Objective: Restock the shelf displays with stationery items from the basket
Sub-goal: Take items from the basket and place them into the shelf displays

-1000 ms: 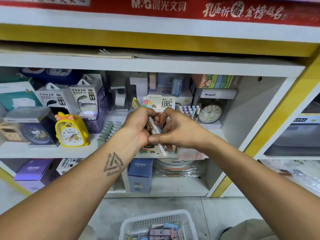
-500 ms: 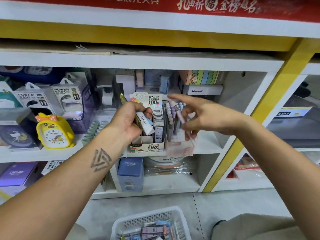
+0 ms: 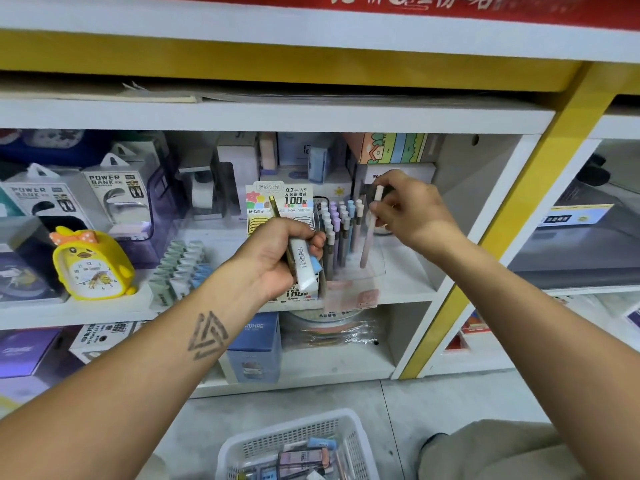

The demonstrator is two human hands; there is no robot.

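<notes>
The person's right hand has its grip pinched around a pale pink pen, holding it upright near the cap end with the tip pointing down into the clear pen holder on the middle shelf. That holder already has a bunch of pastel pens standing in it, purple, blue and pinkish caps, and the pink one sits just to the right of them; can't really tell whether its tip is touching the bottom of the holder. The left hand is up in front of the lead refill display box, the one with the "0.7 HB 100" card, and its grip is curled tight around a little bundle: a white eraser with a blue end and barcode sleeve, plus a thin olive-gold pen poking up out of the top of the fist. Down on the floor between the person's arms is the white plastic basket, with more stationery packs lying in it. Off to the left on the same shelf there's a yellow duck alarm clock, some power bank boxes behind it, and a row of small green and blue tubes next to it.
</notes>
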